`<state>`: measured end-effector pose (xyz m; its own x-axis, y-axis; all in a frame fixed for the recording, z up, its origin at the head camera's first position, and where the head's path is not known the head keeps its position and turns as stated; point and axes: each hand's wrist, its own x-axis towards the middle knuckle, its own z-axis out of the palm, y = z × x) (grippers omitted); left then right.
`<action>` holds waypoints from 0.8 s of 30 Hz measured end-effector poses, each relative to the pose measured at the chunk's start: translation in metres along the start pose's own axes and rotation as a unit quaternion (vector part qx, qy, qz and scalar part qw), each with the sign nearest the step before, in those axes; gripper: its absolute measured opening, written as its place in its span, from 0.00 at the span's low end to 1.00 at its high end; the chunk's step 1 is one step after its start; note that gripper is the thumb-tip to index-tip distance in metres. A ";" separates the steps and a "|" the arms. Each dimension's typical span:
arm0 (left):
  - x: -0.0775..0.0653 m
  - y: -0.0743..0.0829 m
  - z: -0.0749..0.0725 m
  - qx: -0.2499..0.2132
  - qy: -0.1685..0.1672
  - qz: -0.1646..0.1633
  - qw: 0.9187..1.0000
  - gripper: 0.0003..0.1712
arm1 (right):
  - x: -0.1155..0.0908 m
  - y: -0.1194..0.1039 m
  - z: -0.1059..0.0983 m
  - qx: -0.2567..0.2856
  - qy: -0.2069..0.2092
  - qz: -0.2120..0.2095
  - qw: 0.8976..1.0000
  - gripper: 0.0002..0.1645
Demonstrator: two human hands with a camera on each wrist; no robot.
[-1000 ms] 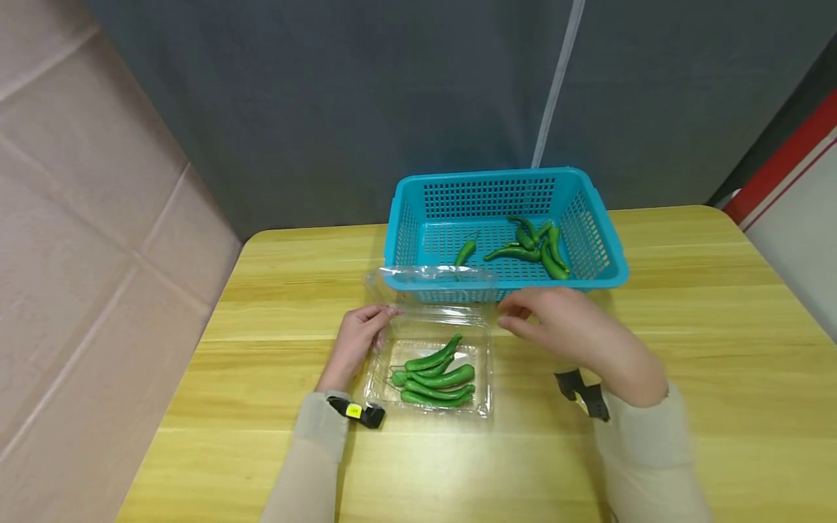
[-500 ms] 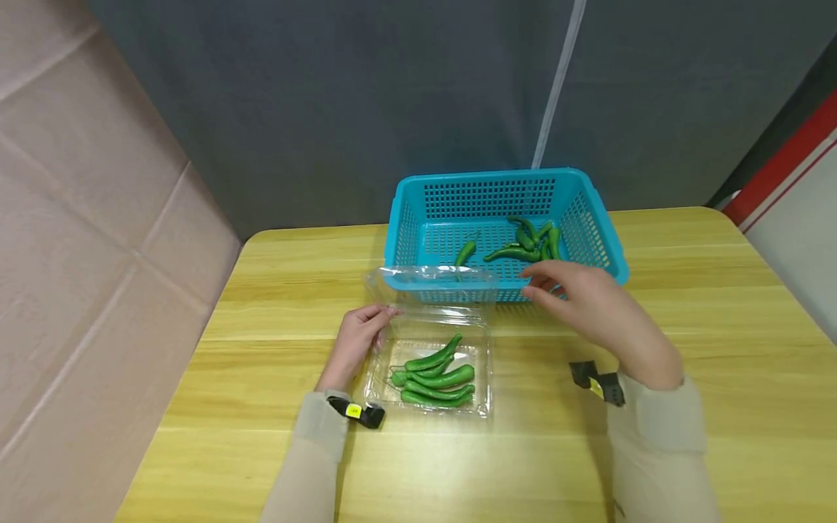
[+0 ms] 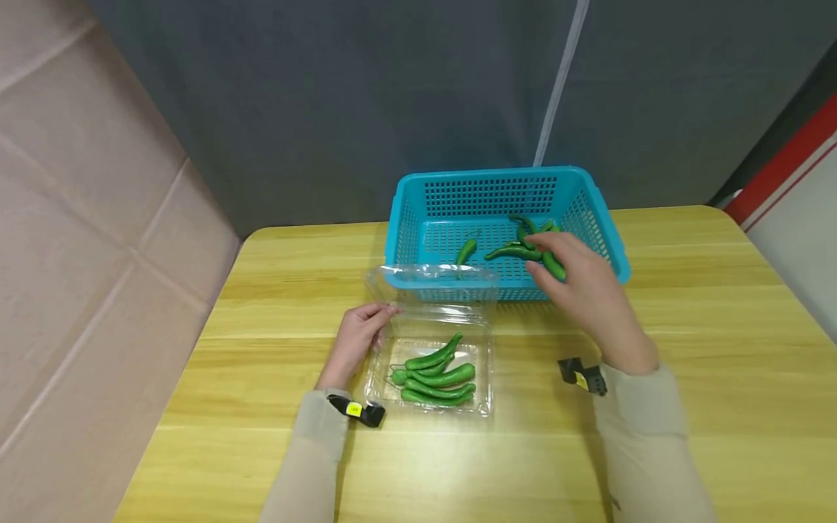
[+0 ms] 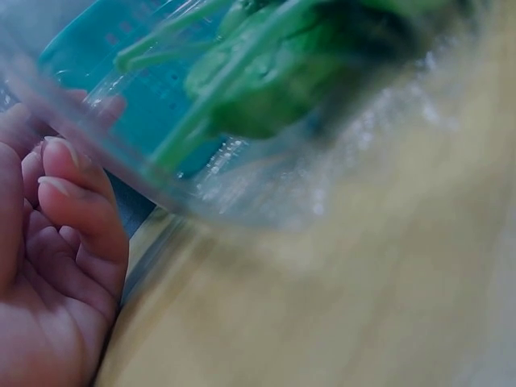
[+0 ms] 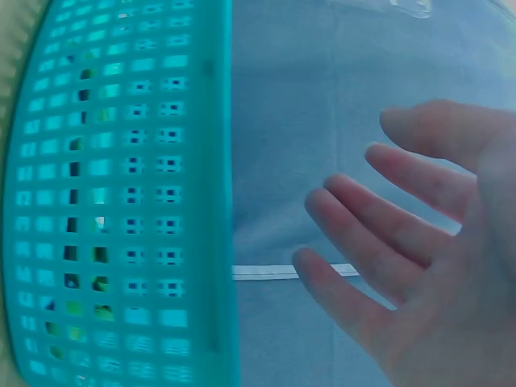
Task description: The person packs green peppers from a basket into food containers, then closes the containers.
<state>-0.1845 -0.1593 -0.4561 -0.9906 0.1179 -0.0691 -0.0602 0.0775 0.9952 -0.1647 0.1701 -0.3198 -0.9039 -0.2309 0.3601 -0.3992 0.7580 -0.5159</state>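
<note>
Near the table's middle, a clear plastic clamshell box (image 3: 425, 330) stands with its lid raised and leaning by the basket's front wall. Several green chili peppers (image 3: 441, 379) lie inside it. My left hand (image 3: 351, 341) pinches the box's left side near the hinge; its curled fingers (image 4: 81, 218) show beside the plastic in the left wrist view. Over the front right of a blue basket (image 3: 484, 174), my right hand (image 3: 585, 290) hovers with thumb and fingers (image 5: 363, 234) apart, holding nothing. More green chili peppers (image 3: 513, 252) lie below its fingertips, partly hidden.
The basket stands at the back of the wooden table (image 3: 281, 290), against a dark grey curtain (image 3: 327, 109). A single pepper (image 3: 466, 251) lies apart in the basket's left half, behind the lid. A pale tiled wall (image 3: 98, 290) borders the left.
My right hand has moved from beside the box's lid, right and then forward, over the peppers in the basket, its fingers spreading. The left hand and the box have stayed in place.
</note>
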 end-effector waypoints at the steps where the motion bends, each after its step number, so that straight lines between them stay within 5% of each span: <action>1: 0.000 0.000 0.000 0.000 -0.002 -0.001 1.000 0.22 | 0.000 0.001 0.001 0.001 0.003 0.001 1.000 0.23; 24: 0.001 -0.001 0.002 0.000 0.002 0.006 1.000 0.21 | 0.008 0.021 0.020 -0.037 -0.038 0.059 0.997 0.31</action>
<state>-0.1847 -0.1577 -0.4576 -0.9919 0.1140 -0.0563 -0.0478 0.0759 0.9960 -0.1830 0.1721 -0.3429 -0.9539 -0.1806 0.2398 -0.2797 0.8247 -0.4916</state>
